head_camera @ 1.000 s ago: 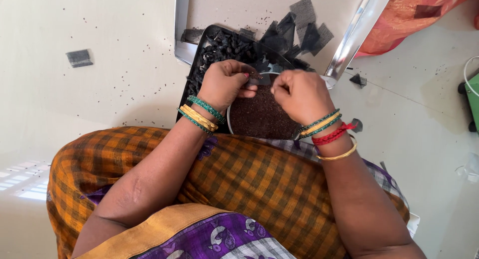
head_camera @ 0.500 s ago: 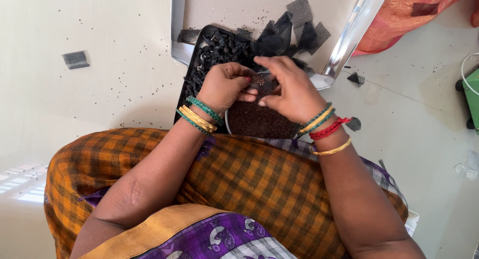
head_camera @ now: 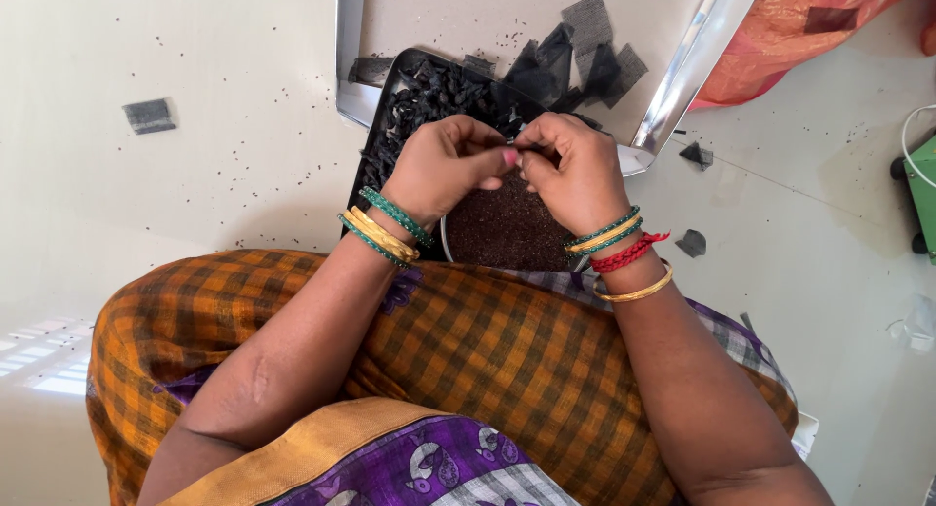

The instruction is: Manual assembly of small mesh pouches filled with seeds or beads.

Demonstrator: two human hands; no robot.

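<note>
A black tray of dark shrivelled pods (head_camera: 429,101) lies on the floor ahead. The left hand (head_camera: 444,165) and right hand (head_camera: 575,170) meet fingertip to fingertip, pinched shut on something too small to identify, above a round bowl of dark brown seeds (head_camera: 507,233). A loose pinch could likely scatter seeds onto the pale floor (head_camera: 195,194).

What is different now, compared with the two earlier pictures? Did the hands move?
The right hand, which half a second ago stretched its fingers out toward the black tray, has drawn back and closed. Its fingertips now meet those of the left hand above the bowl of dark seeds. Whether they pinch anything is too small to tell. The left hand, the bowl, the tray and the dark mesh pieces stayed where they were.
</note>
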